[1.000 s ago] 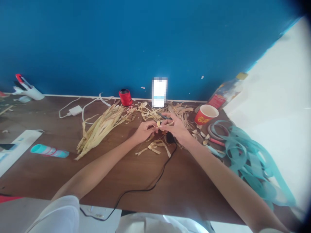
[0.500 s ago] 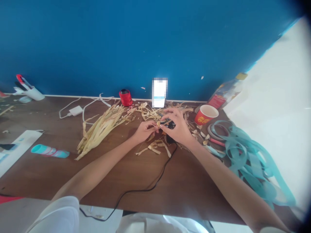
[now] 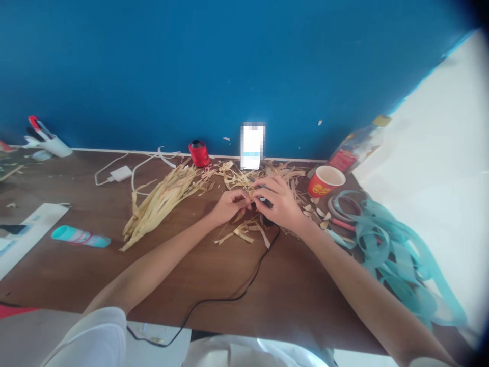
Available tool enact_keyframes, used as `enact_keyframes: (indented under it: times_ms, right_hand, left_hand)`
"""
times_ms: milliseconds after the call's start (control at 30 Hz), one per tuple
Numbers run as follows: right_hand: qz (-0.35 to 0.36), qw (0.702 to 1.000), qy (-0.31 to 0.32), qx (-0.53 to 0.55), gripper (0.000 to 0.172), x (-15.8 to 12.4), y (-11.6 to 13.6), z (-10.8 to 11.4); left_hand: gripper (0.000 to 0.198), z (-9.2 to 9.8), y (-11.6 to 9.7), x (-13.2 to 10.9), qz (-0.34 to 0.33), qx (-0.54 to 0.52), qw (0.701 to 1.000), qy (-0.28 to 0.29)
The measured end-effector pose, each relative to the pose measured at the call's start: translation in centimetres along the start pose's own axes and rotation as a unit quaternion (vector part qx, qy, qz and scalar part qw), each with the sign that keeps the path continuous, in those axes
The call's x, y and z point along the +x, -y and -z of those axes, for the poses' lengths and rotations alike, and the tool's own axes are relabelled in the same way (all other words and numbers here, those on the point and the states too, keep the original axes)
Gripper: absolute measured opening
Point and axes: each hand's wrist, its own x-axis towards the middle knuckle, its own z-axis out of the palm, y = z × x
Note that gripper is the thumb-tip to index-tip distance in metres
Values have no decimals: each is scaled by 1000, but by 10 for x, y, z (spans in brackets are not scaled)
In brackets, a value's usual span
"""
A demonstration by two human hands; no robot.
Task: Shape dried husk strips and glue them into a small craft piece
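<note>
My left hand (image 3: pixel 232 206) is closed in a pinch at the middle of the table. It grips a small tan piece of dried husk (image 3: pixel 250 194), whose shape is mostly covered by fingers. From the other side my right hand (image 3: pixel 280 203) pinches the same piece between thumb and fingertips, its other fingers curved above. Beneath and around both hands lie loose husk strips (image 3: pixel 246 232). A black object with a black cable (image 3: pixel 252 278) is partly hidden under my right hand. To the left rests a bundle of dried corn husks (image 3: pixel 160 204).
A lit phone (image 3: pixel 252 148) leans against the blue wall, beside a red thread spool (image 3: pixel 199 154). At right stand a red paper cup (image 3: pixel 320 189), a bottle (image 3: pixel 351 150) and tangled teal ribbon (image 3: pixel 382 244). A teal roll (image 3: pixel 81 237) and white charger (image 3: pixel 121 174) lie at left.
The fingers of my right hand have curled lower and closer over the small husk piece. My left hand keeps its pinch almost in place. The whole view has shifted slightly.
</note>
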Motion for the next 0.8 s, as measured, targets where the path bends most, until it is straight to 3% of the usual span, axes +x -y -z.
enact_keyframes:
  times_ms: [367,800]
  right_hand:
    - [-1,998,2,60,12,1,-3,0]
    - [-57,989,-14,133,12,-4,-3,-10]
  left_hand:
    - [28,0,-2,0,5,-12,1000,2]
    - [33,1,-3,0,14,-14,1000,-5]
